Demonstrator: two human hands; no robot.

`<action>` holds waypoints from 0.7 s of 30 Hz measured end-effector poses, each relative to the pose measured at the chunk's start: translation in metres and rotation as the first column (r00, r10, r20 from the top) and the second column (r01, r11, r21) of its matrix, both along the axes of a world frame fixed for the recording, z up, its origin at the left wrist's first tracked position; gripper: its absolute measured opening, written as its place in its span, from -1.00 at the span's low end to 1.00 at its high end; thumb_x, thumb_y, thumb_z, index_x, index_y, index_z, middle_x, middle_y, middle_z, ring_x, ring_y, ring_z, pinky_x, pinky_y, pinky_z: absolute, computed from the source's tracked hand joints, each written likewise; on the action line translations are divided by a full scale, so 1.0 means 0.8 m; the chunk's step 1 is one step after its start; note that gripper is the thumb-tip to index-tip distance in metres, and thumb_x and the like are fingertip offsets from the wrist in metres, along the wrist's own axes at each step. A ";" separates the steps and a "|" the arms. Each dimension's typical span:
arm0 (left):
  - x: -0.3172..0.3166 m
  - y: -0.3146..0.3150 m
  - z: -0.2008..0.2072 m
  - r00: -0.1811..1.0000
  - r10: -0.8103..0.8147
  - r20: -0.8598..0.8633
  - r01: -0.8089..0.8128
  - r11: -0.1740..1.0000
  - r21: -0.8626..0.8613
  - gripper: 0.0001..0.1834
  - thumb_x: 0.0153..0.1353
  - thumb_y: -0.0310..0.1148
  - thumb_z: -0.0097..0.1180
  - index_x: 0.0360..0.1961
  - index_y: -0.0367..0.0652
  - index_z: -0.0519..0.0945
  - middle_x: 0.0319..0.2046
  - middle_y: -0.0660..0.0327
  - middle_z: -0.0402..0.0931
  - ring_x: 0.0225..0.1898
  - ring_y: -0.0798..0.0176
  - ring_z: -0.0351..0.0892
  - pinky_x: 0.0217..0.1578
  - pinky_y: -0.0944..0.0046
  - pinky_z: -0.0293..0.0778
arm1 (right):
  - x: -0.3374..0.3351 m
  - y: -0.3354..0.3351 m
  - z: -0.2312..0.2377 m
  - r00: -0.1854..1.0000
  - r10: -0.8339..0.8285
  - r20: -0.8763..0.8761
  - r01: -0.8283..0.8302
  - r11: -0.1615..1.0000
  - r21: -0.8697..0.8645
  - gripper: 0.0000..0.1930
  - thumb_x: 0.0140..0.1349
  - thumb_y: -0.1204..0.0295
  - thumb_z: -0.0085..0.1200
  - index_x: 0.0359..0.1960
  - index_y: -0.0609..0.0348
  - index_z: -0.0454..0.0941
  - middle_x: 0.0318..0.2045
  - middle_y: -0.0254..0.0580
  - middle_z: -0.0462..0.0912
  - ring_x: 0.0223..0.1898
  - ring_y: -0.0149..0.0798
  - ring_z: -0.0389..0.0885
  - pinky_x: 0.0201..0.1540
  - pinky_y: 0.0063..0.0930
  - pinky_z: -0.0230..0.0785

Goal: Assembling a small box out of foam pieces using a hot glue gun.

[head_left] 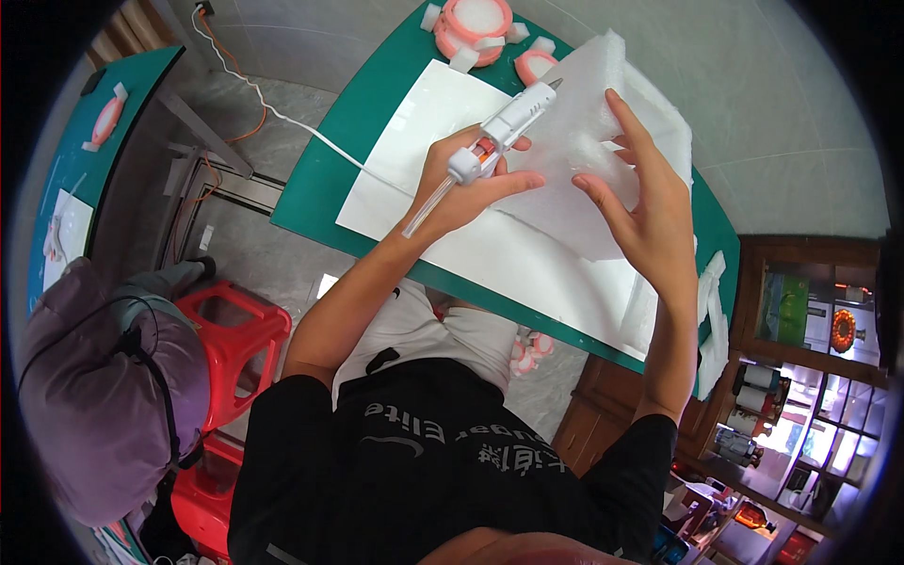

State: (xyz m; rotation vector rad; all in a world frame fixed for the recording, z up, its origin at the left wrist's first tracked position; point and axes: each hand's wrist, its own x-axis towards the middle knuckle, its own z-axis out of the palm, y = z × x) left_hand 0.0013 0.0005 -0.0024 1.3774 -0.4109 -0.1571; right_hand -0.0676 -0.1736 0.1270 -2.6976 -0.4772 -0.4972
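Note:
My left hand (459, 186) is closed around a white hot glue gun (518, 113), its nozzle turned toward the upper right. A clear glue stick (428, 209) sticks out of the gun's back end, and a white cord runs off to the left. My right hand (650, 207) has its thumb and fingers spread in front of white foam sheets (574, 122). The index fingertip is against or just over the foam; I cannot tell which. The foam stands partly upright over a white board (405, 132) on the green table.
Pink and white foam rings (474, 28) sit at the far edge of the green table (315, 188). Red stools (231, 348) and another person (113, 395) are at the left, beside a second table. A wooden shelf cabinet (753, 320) stands at the right.

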 end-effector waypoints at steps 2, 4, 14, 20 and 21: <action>0.001 0.001 -0.002 1.000 -0.001 -0.001 0.001 1.000 -0.008 -0.54 -0.07 -0.32 0.59 -0.15 -0.25 0.69 -0.57 0.35 0.52 -0.55 0.50 0.46 -0.51 0.46 0.40 | 0.002 0.001 -0.001 1.000 -0.005 -0.020 0.005 1.000 0.007 -0.24 0.14 0.38 0.37 0.41 0.03 0.33 0.04 0.08 0.64 -0.06 0.05 0.67 -0.03 -0.26 0.55; 0.002 0.000 -0.004 1.000 -0.004 0.001 0.004 1.000 -0.016 -0.54 -0.07 -0.31 0.60 -0.15 -0.24 0.69 -0.57 0.34 0.53 -0.56 0.49 0.46 -0.51 0.46 0.40 | 0.004 -0.001 -0.002 0.998 0.041 0.052 -0.039 0.999 -0.038 -0.25 0.15 0.37 0.36 0.41 0.01 0.33 0.04 0.06 0.64 -0.06 0.04 0.68 -0.04 -0.26 0.56; 0.003 -0.002 -0.010 1.000 -0.009 0.007 0.009 0.999 -0.047 -0.55 -0.07 -0.31 0.60 -0.17 -0.23 0.68 -0.60 0.35 0.51 -0.59 0.52 0.44 -0.54 0.48 0.37 | 0.000 -0.001 -0.001 0.999 -0.036 -0.011 0.036 0.998 -0.044 -0.26 0.13 0.33 0.39 0.38 -0.02 0.37 0.07 0.00 0.65 -0.07 -0.03 0.67 -0.04 -0.29 0.53; 0.002 -0.003 -0.009 1.000 -0.016 -0.009 0.015 0.999 -0.049 -0.54 -0.07 -0.28 0.60 -0.17 -0.24 0.68 -0.59 0.36 0.51 -0.58 0.52 0.45 -0.55 0.48 0.36 | 0.001 -0.003 0.000 0.999 -0.029 0.027 0.030 0.998 -0.056 -0.29 0.10 0.29 0.40 0.34 -0.01 0.43 0.09 -0.07 0.65 -0.08 -0.08 0.66 -0.04 -0.29 0.53; 0.002 -0.003 -0.009 1.000 -0.016 -0.009 0.016 0.999 -0.044 -0.54 -0.06 -0.28 0.60 -0.17 -0.25 0.68 -0.58 0.36 0.51 -0.58 0.52 0.44 -0.55 0.48 0.35 | 0.001 -0.002 0.000 0.999 -0.038 0.026 0.039 0.998 -0.052 -0.30 0.10 0.28 0.41 0.32 0.00 0.45 0.11 -0.09 0.65 -0.07 -0.08 0.67 -0.03 -0.30 0.53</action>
